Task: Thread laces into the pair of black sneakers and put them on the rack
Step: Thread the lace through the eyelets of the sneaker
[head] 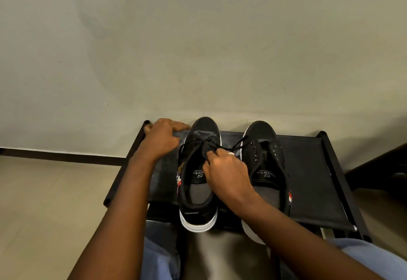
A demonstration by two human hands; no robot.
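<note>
Two black sneakers with white soles stand side by side on the black rack (308,169), toes toward the wall. The left sneaker (198,191) has a black lace (233,147) through its lowest eyelets; one end trails across to the right sneaker (271,169), whose eyelets show no lace. My right hand (226,172) pinches the lace over the left sneaker's tongue. My left hand (161,136) rests on the rack's far left corner, fingers bent over the top surface, holding nothing.
The rack stands against a plain beige wall (198,48) with a dark skirting strip (66,156) at the floor. Tiled floor (44,202) lies to the left. A dark piece of furniture (385,165) sits at the right. My knees in blue jeans (158,253) are below the rack.
</note>
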